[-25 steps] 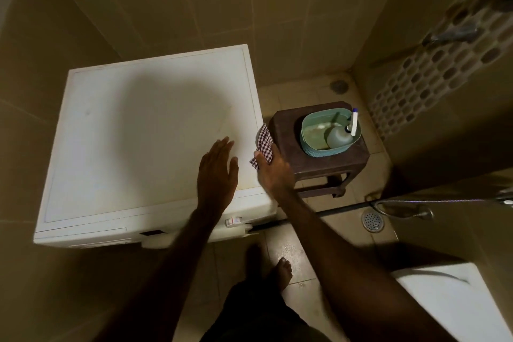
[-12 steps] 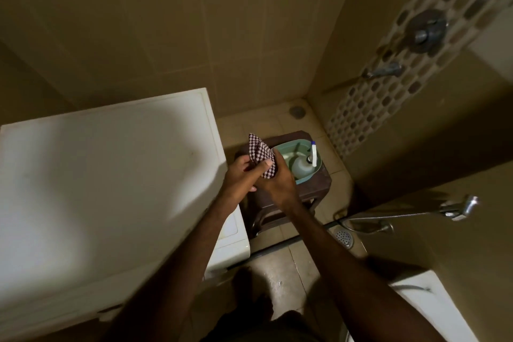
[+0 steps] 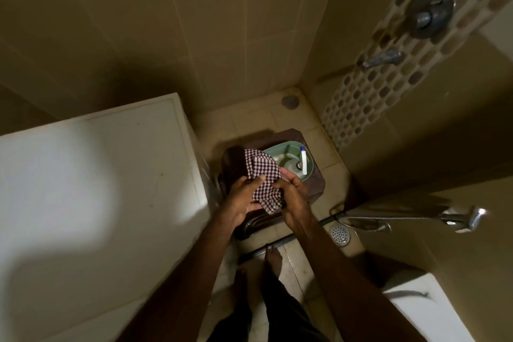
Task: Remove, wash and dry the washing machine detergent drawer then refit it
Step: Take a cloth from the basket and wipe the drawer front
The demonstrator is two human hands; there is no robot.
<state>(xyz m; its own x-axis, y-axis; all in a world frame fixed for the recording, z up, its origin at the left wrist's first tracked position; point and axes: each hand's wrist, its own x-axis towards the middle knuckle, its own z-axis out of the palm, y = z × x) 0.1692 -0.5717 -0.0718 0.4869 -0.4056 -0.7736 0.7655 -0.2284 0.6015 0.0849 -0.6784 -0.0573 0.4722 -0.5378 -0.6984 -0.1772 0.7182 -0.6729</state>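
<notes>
A checked cloth (image 3: 262, 175) is held between both hands above a brown stool (image 3: 316, 183). My left hand (image 3: 243, 197) grips its left side and my right hand (image 3: 295, 201) grips its right side, fingers curled into the fabric. Behind the cloth, a green basin (image 3: 286, 157) sits on the stool with a white bottle (image 3: 304, 159) standing in it. The white washing machine (image 3: 97, 189) fills the left of the view, seen from above. Its front and the detergent drawer are hidden.
A shower mixer (image 3: 429, 14) and spout (image 3: 380, 60) are on the right wall. A hand sprayer (image 3: 466, 218) on a hose hangs lower right. Floor drains (image 3: 340, 234) lie by my bare feet (image 3: 273, 254). A white fixture (image 3: 427, 311) sits at the bottom right.
My left hand left the machine top and joined my right hand on the cloth. The cloth has opened out wider between both hands, and the view has shifted right.
</notes>
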